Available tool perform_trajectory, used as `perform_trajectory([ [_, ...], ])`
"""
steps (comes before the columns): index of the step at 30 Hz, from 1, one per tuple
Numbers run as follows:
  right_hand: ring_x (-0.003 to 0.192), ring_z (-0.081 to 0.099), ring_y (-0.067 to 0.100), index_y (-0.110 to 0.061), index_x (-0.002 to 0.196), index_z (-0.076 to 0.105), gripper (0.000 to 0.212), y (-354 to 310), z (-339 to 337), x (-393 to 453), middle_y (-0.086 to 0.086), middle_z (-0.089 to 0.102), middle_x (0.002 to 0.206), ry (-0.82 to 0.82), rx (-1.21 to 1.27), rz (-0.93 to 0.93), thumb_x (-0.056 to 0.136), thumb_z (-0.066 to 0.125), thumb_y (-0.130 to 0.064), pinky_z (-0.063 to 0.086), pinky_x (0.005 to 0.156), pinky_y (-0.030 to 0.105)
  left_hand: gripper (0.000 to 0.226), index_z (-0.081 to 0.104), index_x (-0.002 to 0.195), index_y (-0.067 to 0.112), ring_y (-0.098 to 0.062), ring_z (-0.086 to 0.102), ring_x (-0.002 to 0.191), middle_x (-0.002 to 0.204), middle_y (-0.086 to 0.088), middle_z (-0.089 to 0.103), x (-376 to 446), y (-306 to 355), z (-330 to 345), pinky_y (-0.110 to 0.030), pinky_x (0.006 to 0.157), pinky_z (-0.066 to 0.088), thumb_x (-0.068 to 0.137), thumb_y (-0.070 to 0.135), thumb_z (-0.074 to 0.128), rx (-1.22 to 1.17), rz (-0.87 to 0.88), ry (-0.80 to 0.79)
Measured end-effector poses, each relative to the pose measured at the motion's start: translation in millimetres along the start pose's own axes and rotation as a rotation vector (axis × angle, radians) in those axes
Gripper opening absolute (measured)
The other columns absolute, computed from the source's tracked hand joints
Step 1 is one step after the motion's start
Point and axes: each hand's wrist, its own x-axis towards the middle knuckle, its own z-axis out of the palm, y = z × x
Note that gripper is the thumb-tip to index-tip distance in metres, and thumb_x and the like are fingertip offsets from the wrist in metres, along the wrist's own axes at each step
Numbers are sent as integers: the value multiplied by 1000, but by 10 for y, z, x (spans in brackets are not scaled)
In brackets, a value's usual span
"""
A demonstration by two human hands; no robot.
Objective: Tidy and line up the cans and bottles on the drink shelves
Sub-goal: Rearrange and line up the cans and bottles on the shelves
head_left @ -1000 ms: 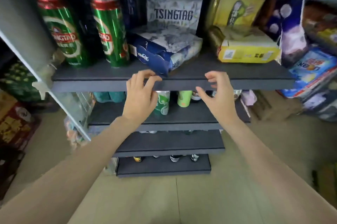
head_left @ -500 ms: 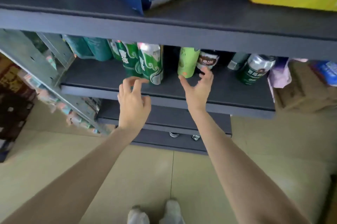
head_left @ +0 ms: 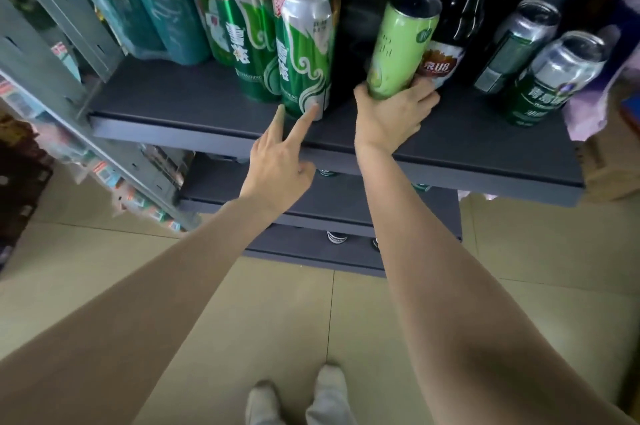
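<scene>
Setting: a dark grey shelf [head_left: 194,102] is standing over a pale tiled floor [head_left: 536,251], with lower shelves [head_left: 346,203] showing beneath it.
Far left: teal bottles [head_left: 166,9] are standing in clear wrap at the left end of the shelf.
Green cans: two tall green cans are standing side by side, the back can [head_left: 239,30] just behind and left of the front can [head_left: 304,44], which is sitting near the shelf's front edge.
Left hand: the left hand [head_left: 280,165] is reaching up from below with two fingers [head_left: 308,116] stretched straight, their tips touching the base of the front can; the other fingers are curling loosely and holding nothing.
Right hand: the right hand [head_left: 391,116] is wrapping round the bottom of the lime can [head_left: 398,47], thumb on its left side and fingers round the right.
Lime can: it is tilting to the right, its upper part leaning toward a dark bottle [head_left: 446,54] just beside it.
Right end: two silver-topped cans [head_left: 554,78] are leaning on the shelf's right part, well apart from the lime can.
Below: the person's feet [head_left: 298,400] are showing on the floor.
</scene>
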Motion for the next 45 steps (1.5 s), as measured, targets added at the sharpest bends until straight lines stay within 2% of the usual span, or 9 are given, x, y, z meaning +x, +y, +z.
perform_trajectory([
  [7,98,58,21,-13,121,39,66,142,-632,-150,6,59,110,-369,135,-69,67,78,-16,49,83,32,79,8,149,33,-34,28,135,154,-15,16,-90,-27,-92,-41,105,31,87,6,49,-34,6,-49],
  [13,90,58,8,-23,109,48,57,-6,-1628,-465,0,62,100,-718,30,-259,65,83,-15,48,76,19,57,38,139,10,-31,53,88,126,-14,46,-474,129,-703,-37,80,44,84,-5,47,-97,241,187],
  [16,91,52,-12,-31,107,47,59,-408,-2076,-476,-14,59,99,-713,39,-342,64,84,-11,36,77,0,52,42,128,10,-31,52,103,117,-13,48,-505,248,-1221,-43,87,46,78,-3,45,-51,424,301],
  [22,94,61,0,-10,111,57,60,-1630,-2393,-109,-9,65,100,-597,200,-478,61,80,-34,46,78,12,46,44,125,10,-26,46,94,117,-13,47,-269,540,-2157,-37,86,37,79,2,43,-31,447,506],
  [27,105,59,14,-26,115,47,66,-2777,-2565,105,6,59,113,-455,321,-674,61,76,-49,50,87,32,50,46,126,5,-28,44,104,119,-16,48,-53,869,-3043,-39,91,36,76,0,47,0,497,735],
  [32,104,56,8,-14,129,41,75,-3804,-2621,229,-3,58,117,-312,412,-812,68,81,-34,45,88,20,54,47,130,5,-39,42,119,130,-20,46,253,1168,-3763,-49,100,33,77,11,42,123,411,909],
  [36,110,53,15,-8,132,33,79,-4444,-2317,396,2,54,125,-403,271,-741,71,80,-26,39,92,19,56,62,120,9,-45,43,119,122,-18,59,460,1124,-3825,-56,106,26,83,33,27,214,184,834],
  [39,122,49,25,-6,139,23,90,-4563,-1949,468,9,47,135,-558,196,-588,72,81,-23,43,101,39,57,65,115,11,-44,46,115,113,-16,64,507,1037,-3773,-58,105,26,85,35,24,272,208,835],
  [45,127,43,31,-4,145,9,102,-4612,-1543,442,15,38,142,-556,49,-574,75,78,-31,39,103,41,43,70,104,10,-45,53,101,99,-15,68,557,1022,-3743,-63,97,32,85,26,34,286,266,934],
])
